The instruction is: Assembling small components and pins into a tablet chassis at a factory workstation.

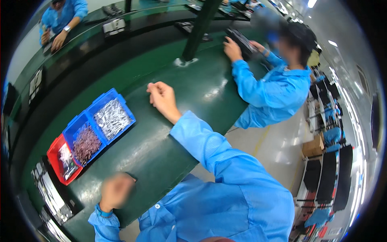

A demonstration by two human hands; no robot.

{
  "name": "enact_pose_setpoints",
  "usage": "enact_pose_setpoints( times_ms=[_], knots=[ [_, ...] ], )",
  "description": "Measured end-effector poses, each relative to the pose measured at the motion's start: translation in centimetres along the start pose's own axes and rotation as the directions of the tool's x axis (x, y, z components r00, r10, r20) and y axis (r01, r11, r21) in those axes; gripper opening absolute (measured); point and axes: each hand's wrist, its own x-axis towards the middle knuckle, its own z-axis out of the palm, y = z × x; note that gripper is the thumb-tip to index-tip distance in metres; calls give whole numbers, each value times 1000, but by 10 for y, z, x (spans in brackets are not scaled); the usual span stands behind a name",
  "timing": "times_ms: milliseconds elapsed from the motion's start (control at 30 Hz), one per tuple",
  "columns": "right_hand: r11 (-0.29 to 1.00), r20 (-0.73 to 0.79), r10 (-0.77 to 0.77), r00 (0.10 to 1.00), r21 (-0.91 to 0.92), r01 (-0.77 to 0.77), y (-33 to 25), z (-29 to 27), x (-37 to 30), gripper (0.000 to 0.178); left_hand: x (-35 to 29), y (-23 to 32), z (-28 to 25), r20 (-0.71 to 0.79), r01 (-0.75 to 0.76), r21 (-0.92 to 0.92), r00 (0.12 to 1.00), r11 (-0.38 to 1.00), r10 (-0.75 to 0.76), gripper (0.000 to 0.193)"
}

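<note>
My left hand (pixel 116 189) is over the near edge of the green bench, in front of the bins. It is smeared by motion, and its fingers cannot be made out. Farther in, my right hand (pixel 163 99) hovers over the bench with its fingers curled and pressed together; anything inside them is too small to name. To the left of it stands a blue bin (pixel 131 123) of small white parts. Touching that bin is a second blue bin (pixel 67 131) with small brownish-purple parts. A red bin (pixel 53 161) at the end contains small pale parts and a clear bag.
Flat black-and-silver units (pixel 50 191) lie at the lower left. A dark green post (pixel 199 34) rises from the bench. On the right a co-worker (pixel 274 88) holds a black device (pixel 240 40). Another person (pixel 64 20) works across the dark conveyor (pixel 60 70), which carries more units.
</note>
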Motion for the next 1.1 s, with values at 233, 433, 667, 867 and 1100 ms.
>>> enact_pose_setpoints(
  times_ms=[233,433,667,867,1100],
  knots=[
    [997,16,70,997,43,-71,-7,-5,-2,31,5,10,-12,131,-62,5,989,998,61,11],
    [997,-21,-46,999,-64,44,6,-3,0,31,6,1,0,39,-137,46,990,989,136,13],
    [993,-106,-114,988,-48,109,2,0,-5,32,-15,-8,28,-222,-356,210,890,910,399,7],
    [983,-203,-161,966,-120,138,5,-3,-3,30,-14,-8,34,-278,-396,208,853,894,442,6],
    [995,-199,-81,977,-71,68,-3,2,-2,30,-15,-11,35,-240,-376,263,866,888,438,5]
  ],
)
